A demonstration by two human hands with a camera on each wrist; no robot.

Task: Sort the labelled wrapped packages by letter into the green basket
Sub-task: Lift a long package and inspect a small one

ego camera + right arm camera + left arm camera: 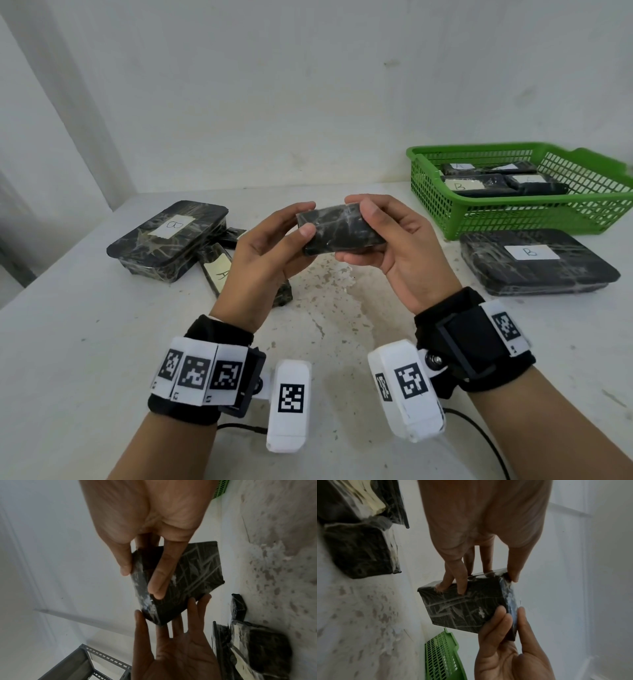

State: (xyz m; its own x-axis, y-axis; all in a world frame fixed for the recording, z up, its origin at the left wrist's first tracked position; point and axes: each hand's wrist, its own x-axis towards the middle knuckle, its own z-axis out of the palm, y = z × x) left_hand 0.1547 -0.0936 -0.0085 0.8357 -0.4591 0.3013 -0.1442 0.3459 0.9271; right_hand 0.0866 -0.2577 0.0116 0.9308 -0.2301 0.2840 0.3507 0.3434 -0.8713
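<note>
Both hands hold one small black wrapped package (pixel 337 229) in the air over the middle of the table; no label shows on its visible faces. My left hand (pixel 303 219) pinches its left end between thumb and fingers. My right hand (pixel 359 233) grips the right end, thumb on top and fingers beneath. The left wrist view shows the package (pixel 465 607) between both hands, as does the right wrist view (pixel 188 574). The green basket (pixel 513 219) stands at the back right and holds several labelled packages, among them A (pixel 459 167) and B (pixel 460 185).
A large package marked B (pixel 171 236) lies at the left with a slim one marked A (pixel 217 270) beside it. Another large B package (pixel 537 263) lies in front of the basket. A grey metal rack (pixel 85 660) stands beyond the table's left edge.
</note>
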